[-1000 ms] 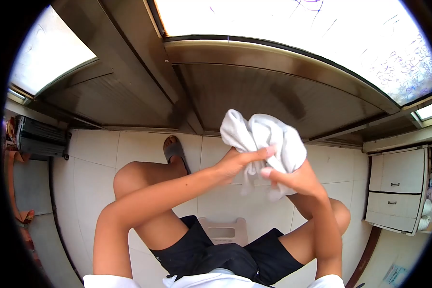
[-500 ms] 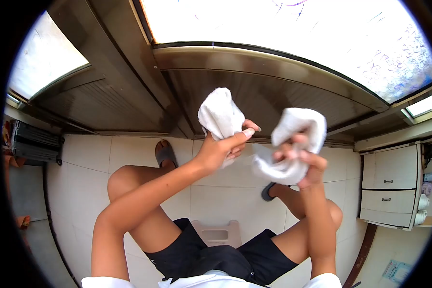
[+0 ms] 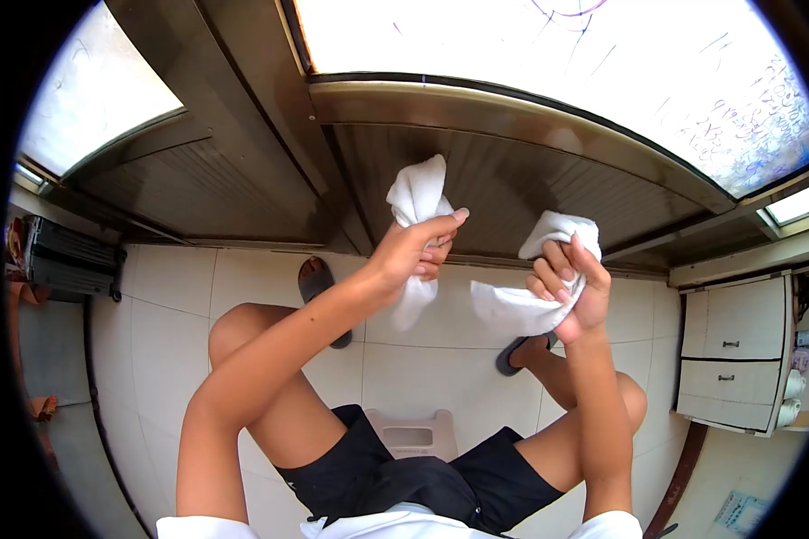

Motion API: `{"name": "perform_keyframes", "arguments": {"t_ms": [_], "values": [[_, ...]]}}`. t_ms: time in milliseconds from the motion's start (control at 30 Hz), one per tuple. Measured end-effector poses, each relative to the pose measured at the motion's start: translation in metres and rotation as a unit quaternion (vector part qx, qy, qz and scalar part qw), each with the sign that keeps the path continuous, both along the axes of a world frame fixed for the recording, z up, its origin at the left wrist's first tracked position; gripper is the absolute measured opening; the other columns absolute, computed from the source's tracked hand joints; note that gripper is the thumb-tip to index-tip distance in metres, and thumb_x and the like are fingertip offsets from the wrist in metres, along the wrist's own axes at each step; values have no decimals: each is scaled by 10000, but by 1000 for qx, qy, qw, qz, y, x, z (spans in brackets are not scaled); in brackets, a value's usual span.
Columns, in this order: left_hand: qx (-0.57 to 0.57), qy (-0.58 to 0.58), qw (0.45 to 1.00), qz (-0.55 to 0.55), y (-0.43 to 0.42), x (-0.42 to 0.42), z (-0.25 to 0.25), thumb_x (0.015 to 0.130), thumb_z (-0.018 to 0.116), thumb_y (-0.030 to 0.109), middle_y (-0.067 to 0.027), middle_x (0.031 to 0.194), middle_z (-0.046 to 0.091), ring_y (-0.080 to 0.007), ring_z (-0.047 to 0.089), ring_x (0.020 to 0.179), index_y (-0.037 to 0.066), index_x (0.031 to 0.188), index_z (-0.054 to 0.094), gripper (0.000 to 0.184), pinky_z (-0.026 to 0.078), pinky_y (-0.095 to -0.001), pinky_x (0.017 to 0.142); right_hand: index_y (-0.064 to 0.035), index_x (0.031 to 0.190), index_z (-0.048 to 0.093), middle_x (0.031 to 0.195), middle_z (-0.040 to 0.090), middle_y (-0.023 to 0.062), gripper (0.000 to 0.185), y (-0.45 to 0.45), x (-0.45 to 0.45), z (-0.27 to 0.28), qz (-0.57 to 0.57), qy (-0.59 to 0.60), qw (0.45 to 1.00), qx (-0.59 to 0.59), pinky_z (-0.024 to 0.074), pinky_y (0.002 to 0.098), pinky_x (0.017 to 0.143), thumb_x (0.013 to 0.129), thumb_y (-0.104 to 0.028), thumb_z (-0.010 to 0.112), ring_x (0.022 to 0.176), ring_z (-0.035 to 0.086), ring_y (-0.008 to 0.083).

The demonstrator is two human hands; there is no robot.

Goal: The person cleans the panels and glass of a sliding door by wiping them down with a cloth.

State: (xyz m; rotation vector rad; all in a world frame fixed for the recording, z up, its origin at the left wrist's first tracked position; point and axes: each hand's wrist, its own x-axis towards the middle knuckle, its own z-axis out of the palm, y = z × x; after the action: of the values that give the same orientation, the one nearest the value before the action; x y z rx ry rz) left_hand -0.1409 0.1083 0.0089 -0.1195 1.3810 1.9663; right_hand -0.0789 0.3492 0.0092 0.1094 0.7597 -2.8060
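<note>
My left hand (image 3: 412, 257) is closed around the middle of a white cloth (image 3: 417, 190). One bunched end of that cloth rises above my fist, and the other hangs below it. On the right, my right hand (image 3: 580, 283) has its fingers curled over a second white cloth (image 3: 520, 308). Part of it sticks up behind the fingers, and a loose flap points left toward my other hand. The two hands are apart, raised in front of a brown panel (image 3: 485, 193). Whether the cloths are socks or rags I cannot tell.
I sit on a pale plastic stool (image 3: 409, 435) over a tiled floor (image 3: 440, 368). A white cabinet (image 3: 728, 359) with drawers stands at the right. A black metal rack (image 3: 72, 260) is at the left. Bright window panes (image 3: 530, 54) top the panels.
My left hand has closed more fully around its cloth, whose top is now narrower. My right hand, blurred before, is steadier, its cloth folded differently with the flap out left. The view has shifted slightly.
</note>
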Motion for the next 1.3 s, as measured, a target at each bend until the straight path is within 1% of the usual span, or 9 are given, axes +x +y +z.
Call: {"name": "perform_keyframes", "arguments": {"t_ms": [100, 200, 333, 533, 600, 700, 800, 933, 1300], "values": [[-7, 34, 999, 19, -1, -3, -1, 938, 670, 369, 79, 569, 321, -35, 257, 476, 162, 690, 399, 423, 231, -218, 470, -114, 745, 457, 632, 414, -13, 301, 3, -3, 0, 8, 9, 1000, -8, 341, 257, 503, 1010, -244, 520, 477, 388, 94], [-52, 93, 994, 26, 2, -4, -3, 923, 690, 315, 59, 580, 401, -46, 343, 487, 128, 720, 482, 345, 288, -224, 478, -123, 731, 456, 640, 439, -10, 316, 8, -3, 5, 33, -27, 982, 183, 327, 256, 492, 980, -276, 575, 488, 405, 89], [-133, 205, 969, -46, -3, -15, -14, 896, 705, 254, 12, 653, 548, -68, 473, 528, 63, 843, 599, 225, 379, -239, 508, -89, 773, 505, 648, 434, -25, 223, 0, -1, 4, -91, 63, 822, 559, 329, 254, 531, 917, -208, 626, 579, 402, 88], [-166, 192, 967, 18, -17, -31, -2, 859, 685, 156, -27, 715, 630, -77, 533, 538, 32, 899, 629, 142, 395, -249, 469, -32, 740, 504, 684, 469, 24, 193, 25, -16, 12, -75, 107, 788, 602, 353, 285, 583, 865, -143, 600, 634, 419, 126], [-106, 170, 977, 71, -18, -38, 0, 847, 677, 135, -39, 719, 639, -76, 538, 539, 24, 877, 639, 121, 388, -245, 460, -6, 813, 536, 727, 494, 85, 151, 27, -25, 16, -98, 128, 728, 666, 417, 339, 667, 859, -140, 587, 691, 482, 227], [-232, 291, 921, 118, -11, -34, 10, 839, 649, 112, -43, 727, 678, -75, 575, 566, 19, 848, 678, 98, 409, -245, 467, 3, 860, 561, 811, 564, 149, 217, 25, -40, 19, -164, 162, 651, 723, 468, 389, 753, 861, -207, 613, 773, 550, 335], [-123, 318, 927, 159, -14, -43, 23, 830, 646, 102, -34, 721, 683, -73, 578, 566, 18, 865, 708, 110, 417, -243, 476, 3, 849, 582, 779, 591, 164, 258, 35, -55, 22, -240, 141, 593, 756, 476, 405, 711, 851, -247, 646, 734, 567, 352], [-216, 359, 896, 148, -18, -41, 38, 811, 654, 121, -15, 697, 691, -77, 590, 547, 30, 826, 733, 121, 435, -247, 489, 7, 730, 563, 649, 566, 126, 222, 49, -64, 32, -309, 182, 550, 754, 450, 388, 594, 835, -163, 658, 598, 551, 288], [-146, 360, 909, 153, 10, -46, 31, 794, 693, 88, -49, 685, 703, -123, 669, 590, 6, 812, 731, 92, 510, -276, 557, 9, 792, 632, 675, 602, 27, 161, 2, -74, 0, -373, 133, 738, 547, 421, 287, 539, 922, -76, 590, 593, 546, 117]]}}
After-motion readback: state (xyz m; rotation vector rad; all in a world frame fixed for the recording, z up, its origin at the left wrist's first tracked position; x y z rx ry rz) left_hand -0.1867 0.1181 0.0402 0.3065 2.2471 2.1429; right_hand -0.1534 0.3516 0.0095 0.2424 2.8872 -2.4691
